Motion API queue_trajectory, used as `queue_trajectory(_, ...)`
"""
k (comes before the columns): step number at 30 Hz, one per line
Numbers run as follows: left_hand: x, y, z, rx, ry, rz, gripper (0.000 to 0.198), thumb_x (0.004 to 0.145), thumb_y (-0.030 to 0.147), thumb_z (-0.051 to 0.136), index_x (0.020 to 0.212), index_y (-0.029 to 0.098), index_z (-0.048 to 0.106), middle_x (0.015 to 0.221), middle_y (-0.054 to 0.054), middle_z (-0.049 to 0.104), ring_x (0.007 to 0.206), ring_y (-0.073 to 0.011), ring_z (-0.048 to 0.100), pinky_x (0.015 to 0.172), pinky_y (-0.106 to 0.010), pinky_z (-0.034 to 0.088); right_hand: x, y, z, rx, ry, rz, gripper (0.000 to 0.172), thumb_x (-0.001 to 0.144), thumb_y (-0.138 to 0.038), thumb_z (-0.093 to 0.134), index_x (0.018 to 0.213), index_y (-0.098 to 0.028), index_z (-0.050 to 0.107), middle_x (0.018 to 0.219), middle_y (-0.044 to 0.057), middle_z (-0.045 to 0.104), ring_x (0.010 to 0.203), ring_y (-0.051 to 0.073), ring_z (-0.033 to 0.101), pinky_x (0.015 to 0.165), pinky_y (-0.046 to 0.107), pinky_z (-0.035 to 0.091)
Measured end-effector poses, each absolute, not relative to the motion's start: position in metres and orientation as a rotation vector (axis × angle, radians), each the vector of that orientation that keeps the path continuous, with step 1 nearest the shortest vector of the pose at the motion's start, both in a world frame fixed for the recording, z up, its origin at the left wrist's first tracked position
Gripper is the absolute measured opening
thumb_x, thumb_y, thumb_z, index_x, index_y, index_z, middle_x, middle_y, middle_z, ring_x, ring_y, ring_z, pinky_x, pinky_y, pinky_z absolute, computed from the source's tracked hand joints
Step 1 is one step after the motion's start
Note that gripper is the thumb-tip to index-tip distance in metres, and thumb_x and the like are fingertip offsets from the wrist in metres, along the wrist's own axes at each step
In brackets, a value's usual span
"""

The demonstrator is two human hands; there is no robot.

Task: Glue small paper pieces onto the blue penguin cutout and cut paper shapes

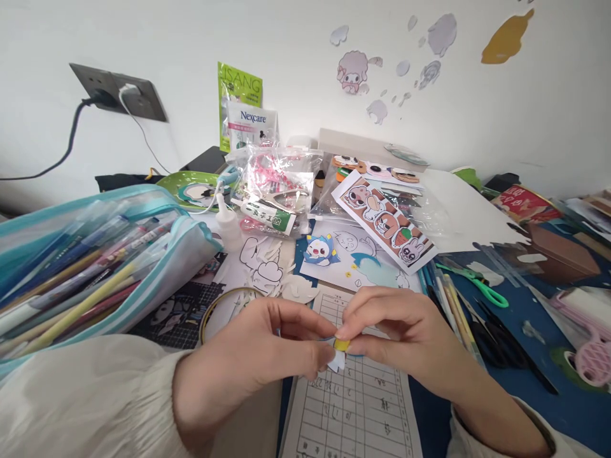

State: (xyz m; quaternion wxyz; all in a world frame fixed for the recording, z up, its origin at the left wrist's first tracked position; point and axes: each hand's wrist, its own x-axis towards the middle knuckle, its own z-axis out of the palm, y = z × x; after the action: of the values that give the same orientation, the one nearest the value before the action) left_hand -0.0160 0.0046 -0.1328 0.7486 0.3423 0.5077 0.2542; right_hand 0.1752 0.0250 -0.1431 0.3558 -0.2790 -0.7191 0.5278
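My left hand (270,346) and my right hand (398,327) meet over a printed grid sheet (353,407). Between their fingertips is a small paper cutout (342,345), yellow and white with a trace of blue. Both thumbs and index fingers are closed on it, and the fingers partly hide its shape. Just beyond the hands lies a sheet with cartoon drawings (353,254), and on it rests a blue-and-white character cutout (319,249). White paper scraps (298,289) and a roll of tape (207,318) are close to my left hand.
A clear pencil case (95,267) full of pens fills the left side. A white glue bottle (228,219) and plastic bags (281,184) stand behind. To the right lie green scissors (482,286), black scissors (501,343) and a pink tool (589,356).
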Motion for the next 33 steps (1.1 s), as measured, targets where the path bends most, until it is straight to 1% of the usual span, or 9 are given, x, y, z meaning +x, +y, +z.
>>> queue_trajectory(4, -0.0165, 0.0059, -0.1346, 0.737, 1.098, 0.547, 0.019, 0.048, 0.024, 0.074, 0.065, 0.018, 0.071, 0.047, 0.007, 0.062, 0.048, -0.0065, 0.05, 0.055, -0.021, 0.041, 0.1755, 0.025, -0.1431, -0.744, -1.858, 1.352, 0.016, 0.077, -0.01, 0.075, 0.084, -0.024, 0.078, 0.076, 0.0, 0.073, 0.068, 0.01, 0.065, 0.062, 0.019, 0.051)
queue_trajectory(13, -0.0162, 0.0028, -0.1308, 0.662, 1.119, 0.539, 0.016, 0.045, 0.022, 0.074, 0.06, 0.018, 0.069, 0.044, 0.008, 0.061, 0.046, -0.0065, 0.051, 0.056, -0.021, 0.044, 0.1763, 0.0258, -0.1416, -0.742, -1.896, 1.324, 0.014, 0.077, -0.01, 0.075, 0.084, -0.022, 0.078, 0.076, 0.001, 0.074, 0.068, 0.01, 0.066, 0.062, 0.018, 0.051)
queue_trajectory(20, -0.0173, 0.0034, -0.134, 0.681, 1.074, 0.555, 0.016, 0.048, 0.02, 0.076, 0.063, 0.018, 0.071, 0.048, 0.007, 0.063, 0.048, -0.006, 0.052, 0.055, -0.02, 0.043, 0.1764, 0.0261, -0.1407, -0.739, -1.936, 1.299, 0.01, 0.078, -0.013, 0.075, 0.082, -0.022, 0.078, 0.075, 0.002, 0.074, 0.065, 0.012, 0.065, 0.06, 0.021, 0.051)
queue_trajectory(25, -0.0166, 0.0037, -0.1366, 0.686, 1.025, 0.613, 0.02, 0.048, 0.018, 0.082, 0.063, 0.016, 0.07, 0.053, 0.006, 0.065, 0.048, -0.0059, 0.054, 0.054, -0.019, 0.045, 0.1761, 0.0256, -0.1427, -0.723, -1.949, 1.297, 0.01, 0.079, -0.015, 0.075, 0.083, -0.023, 0.078, 0.075, 0.002, 0.073, 0.065, 0.012, 0.065, 0.061, 0.022, 0.051)
queue_trajectory(28, -0.0167, 0.0018, -0.1373, 0.695, 0.997, 0.653, 0.023, 0.049, 0.014, 0.083, 0.067, 0.016, 0.069, 0.056, 0.007, 0.067, 0.049, -0.005, 0.054, 0.053, -0.017, 0.043, 0.1762, 0.0256, -0.1447, -0.729, -1.935, 1.33, 0.011, 0.079, -0.015, 0.075, 0.084, -0.023, 0.079, 0.076, 0.002, 0.073, 0.067, 0.012, 0.065, 0.062, 0.022, 0.051)
queue_trajectory(31, -0.017, -0.0006, -0.1373, 0.749, 1.003, 0.679, 0.025, 0.051, 0.009, 0.081, 0.072, 0.016, 0.068, 0.057, 0.007, 0.068, 0.052, -0.005, 0.055, 0.053, -0.016, 0.042, 0.1771, 0.0261, -0.1472, -0.777, -1.852, 1.438, 0.013, 0.077, -0.016, 0.077, 0.087, -0.024, 0.079, 0.077, 0.002, 0.073, 0.068, 0.012, 0.066, 0.065, 0.022, 0.053)
queue_trajectory(33, -0.017, -0.0017, -0.1374, 0.777, 1.01, 0.687, 0.025, 0.053, 0.01, 0.08, 0.073, 0.016, 0.067, 0.056, 0.007, 0.068, 0.053, -0.0053, 0.055, 0.054, -0.016, 0.041, 0.1781, 0.0267, -0.1484, -0.804, -1.787, 1.52, 0.013, 0.075, -0.016, 0.078, 0.086, -0.024, 0.079, 0.076, 0.001, 0.072, 0.068, 0.012, 0.066, 0.065, 0.021, 0.053)
